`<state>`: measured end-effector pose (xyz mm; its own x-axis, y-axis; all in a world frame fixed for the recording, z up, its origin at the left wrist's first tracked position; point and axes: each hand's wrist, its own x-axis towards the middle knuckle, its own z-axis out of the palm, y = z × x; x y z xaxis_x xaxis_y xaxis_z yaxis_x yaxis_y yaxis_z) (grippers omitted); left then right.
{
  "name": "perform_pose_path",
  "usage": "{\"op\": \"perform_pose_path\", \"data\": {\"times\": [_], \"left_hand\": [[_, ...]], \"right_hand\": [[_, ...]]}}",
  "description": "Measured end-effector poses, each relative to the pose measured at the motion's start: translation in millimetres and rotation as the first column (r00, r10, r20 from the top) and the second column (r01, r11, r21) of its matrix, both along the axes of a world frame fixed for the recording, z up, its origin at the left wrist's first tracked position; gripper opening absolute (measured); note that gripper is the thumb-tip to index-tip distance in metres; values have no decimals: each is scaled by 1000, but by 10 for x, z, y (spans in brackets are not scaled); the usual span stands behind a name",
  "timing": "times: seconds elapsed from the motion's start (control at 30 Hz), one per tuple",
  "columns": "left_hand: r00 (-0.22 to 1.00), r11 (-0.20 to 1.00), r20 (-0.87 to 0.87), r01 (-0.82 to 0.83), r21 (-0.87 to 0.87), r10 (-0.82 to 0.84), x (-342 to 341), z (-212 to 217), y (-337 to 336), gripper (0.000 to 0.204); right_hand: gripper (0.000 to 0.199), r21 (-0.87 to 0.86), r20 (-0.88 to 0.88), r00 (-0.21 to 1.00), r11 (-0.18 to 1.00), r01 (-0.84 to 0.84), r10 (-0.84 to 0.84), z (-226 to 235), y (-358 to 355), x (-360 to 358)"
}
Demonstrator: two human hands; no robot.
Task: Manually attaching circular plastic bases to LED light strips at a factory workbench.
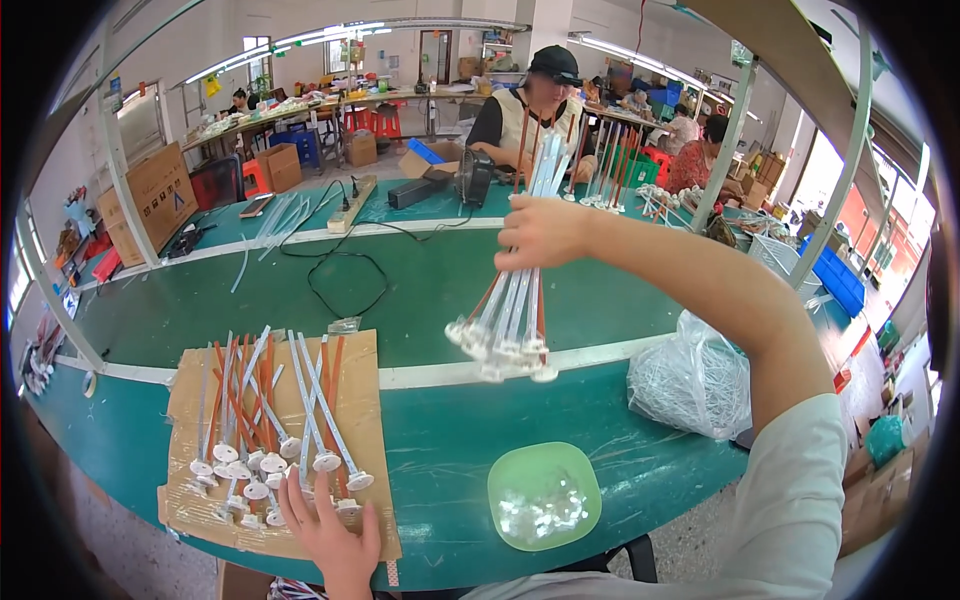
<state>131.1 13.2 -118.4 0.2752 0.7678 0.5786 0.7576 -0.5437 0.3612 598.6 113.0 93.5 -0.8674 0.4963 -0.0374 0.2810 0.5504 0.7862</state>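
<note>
My right hand (545, 232) is raised over the middle of the bench, closed round a bundle of LED strips (512, 310). The strips are white and reddish-brown, and their round white end caps hang downward. Low at the left, my left hand (330, 528) has its fingers spread and touches the white end caps (270, 463) of more strips. Those LED strips (318, 400) lie in a loose pile on a flat piece of cardboard (360, 365), caps toward me. Whether a fingertip pinches any cap is hard to see.
A pale green dish (508, 462) of small shiny white pieces stands right of the cardboard. Beyond it is a clear plastic bag (690, 380) of thin white pieces. A black cable (345, 300) and power strip (352, 205) lie farther back. A co-worker (535, 115) sits opposite.
</note>
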Motion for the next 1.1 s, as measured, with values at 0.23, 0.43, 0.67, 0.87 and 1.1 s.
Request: {"op": "perform_pose_path", "data": {"times": [0.23, 0.43, 0.67, 0.87, 1.1], "left_hand": [[1000, 1000, 0, -6, -9, 6, 16, 25, 5, 68], [1000, 998, 2, -21, -51, 21, 62, 25, 31, 68], [1000, 995, -15, -24, -92, 23, 70, 52, 51, 66], [1000, 996, -1, -26, -83, 26, 115, 64, 35, 64], [999, 963, -24, -19, 270, 27, 221, 359, -97, 55]], "right_hand": [[21, -184, -180, 945, 934, -306, 274, -582, 314, -310], [26, -239, -285, 930, 922, -305, 234, -1121, 631, -176], [36, -277, -223, 962, 936, -218, 158, -1426, 810, -53], [52, -97, -180, 978, 988, -122, 104, -1132, 558, -69], [42, -450, -724, 514, 880, 153, -460, -1184, -445, -495]]}}
